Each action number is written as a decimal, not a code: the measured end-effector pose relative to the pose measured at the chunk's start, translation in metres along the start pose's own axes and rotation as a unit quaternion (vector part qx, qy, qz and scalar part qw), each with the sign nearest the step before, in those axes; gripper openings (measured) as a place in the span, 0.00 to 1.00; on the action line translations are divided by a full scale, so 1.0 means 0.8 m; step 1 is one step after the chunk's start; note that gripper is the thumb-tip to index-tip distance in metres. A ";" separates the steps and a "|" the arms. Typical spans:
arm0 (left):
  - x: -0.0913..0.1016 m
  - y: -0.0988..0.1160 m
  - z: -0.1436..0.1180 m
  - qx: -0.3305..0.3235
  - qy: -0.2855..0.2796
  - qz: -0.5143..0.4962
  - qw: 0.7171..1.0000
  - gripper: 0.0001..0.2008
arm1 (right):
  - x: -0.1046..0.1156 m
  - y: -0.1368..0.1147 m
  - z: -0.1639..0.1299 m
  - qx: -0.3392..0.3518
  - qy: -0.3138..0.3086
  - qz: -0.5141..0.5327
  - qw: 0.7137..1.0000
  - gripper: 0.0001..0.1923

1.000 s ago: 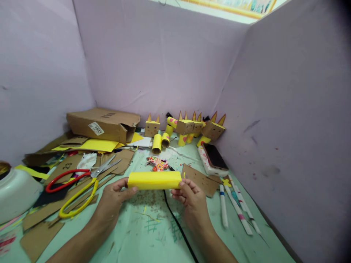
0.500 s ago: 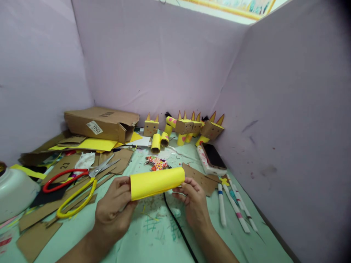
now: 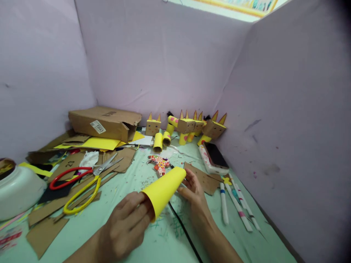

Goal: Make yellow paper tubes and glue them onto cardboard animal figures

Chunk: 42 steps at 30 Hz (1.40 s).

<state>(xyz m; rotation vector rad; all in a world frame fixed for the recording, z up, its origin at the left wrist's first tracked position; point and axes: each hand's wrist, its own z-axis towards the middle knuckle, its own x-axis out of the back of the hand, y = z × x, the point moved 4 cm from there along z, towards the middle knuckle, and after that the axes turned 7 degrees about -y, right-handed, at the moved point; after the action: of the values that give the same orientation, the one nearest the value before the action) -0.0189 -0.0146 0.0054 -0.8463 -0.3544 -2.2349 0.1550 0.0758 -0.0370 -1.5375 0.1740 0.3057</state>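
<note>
A yellow paper tube (image 3: 166, 190) is held between my two hands above the table, slanting up to the right. My left hand (image 3: 127, 223) grips its wider, nearer end, with fingertips reaching inside the opening. At the far end, my right hand (image 3: 194, 193) closes its thumb and fingers on the tube; some of those fingertips are hidden. Just beyond the tube lies a flower-patterned glue gun (image 3: 159, 164), and its black cord (image 3: 182, 226) runs toward me under the tube.
Scissors (image 3: 95, 179) with red and yellow handles rest on cardboard scraps (image 3: 45, 233) at left, near a white jar (image 3: 22, 190). A cardboard box (image 3: 105, 122), small tubes (image 3: 158, 142) and cardboard animal heads (image 3: 186, 126) stand behind. Markers (image 3: 224, 204) and a phone (image 3: 216, 155) lie at right.
The tube has turned from nearly level to slanted, its left end swinging down toward me. My left hand has moved lower and right, its fingers now in the opening.
</note>
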 end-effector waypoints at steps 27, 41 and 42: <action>-0.019 -0.066 -0.009 0.509 0.034 -0.488 0.709 0.12 | -0.015 -0.028 -0.012 0.035 -0.140 -0.159 0.977 0.07; -0.033 -0.059 -0.007 0.532 0.023 -0.547 0.646 0.16 | -0.016 -0.022 -0.024 0.043 -0.038 -0.110 0.992 0.13; -0.032 -0.058 -0.005 0.534 0.024 -0.543 0.648 0.15 | -0.016 -0.020 -0.024 0.037 -0.038 -0.101 0.993 0.14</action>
<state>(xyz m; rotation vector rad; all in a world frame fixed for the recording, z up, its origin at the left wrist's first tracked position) -0.0395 0.0297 -0.0153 0.2358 -2.3532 -2.2492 0.1492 0.0551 -0.0182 -1.4549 -0.0312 0.1944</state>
